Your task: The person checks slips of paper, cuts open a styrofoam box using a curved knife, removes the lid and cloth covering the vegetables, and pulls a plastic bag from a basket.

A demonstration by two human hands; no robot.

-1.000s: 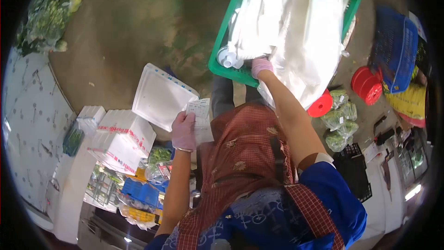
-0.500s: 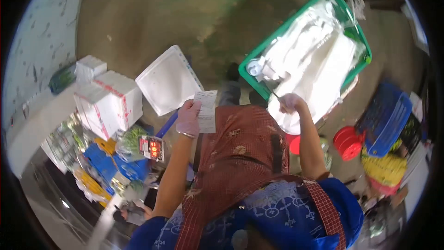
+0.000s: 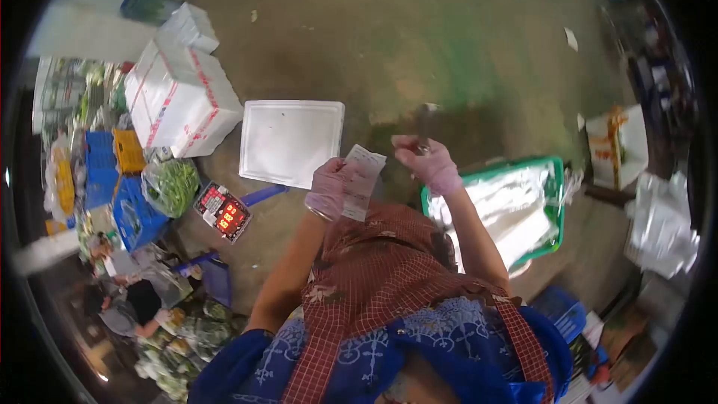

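My left hand [image 3: 326,188], in a thin clear glove, is closed on a printed paper slip [image 3: 365,172] in front of the apron. My right hand [image 3: 435,170], also gloved, is raised just to the right of the slip. Its fingers are wrapped round a slim dark tool [image 3: 424,135] that points away from me; blur hides its exact kind. Beyond my left hand lies a white rectangular tray-like platform [image 3: 292,141]. A blue post joins it to a display [image 3: 223,213] with lit red digits, like a platform scale.
Below my right forearm stands a green crate [image 3: 559,202] holding white plastic. White foam boxes [image 3: 183,97] are stacked at left, near bagged greens [image 3: 173,185] and blue crates [image 3: 138,213]. Another person [image 3: 134,303] is at lower left. An open white box [image 3: 624,146] stands at right.
The view has turned to the right, so the green crate now sits lower and the display shows larger. My right hand has moved away from the crate and closer to the slip.
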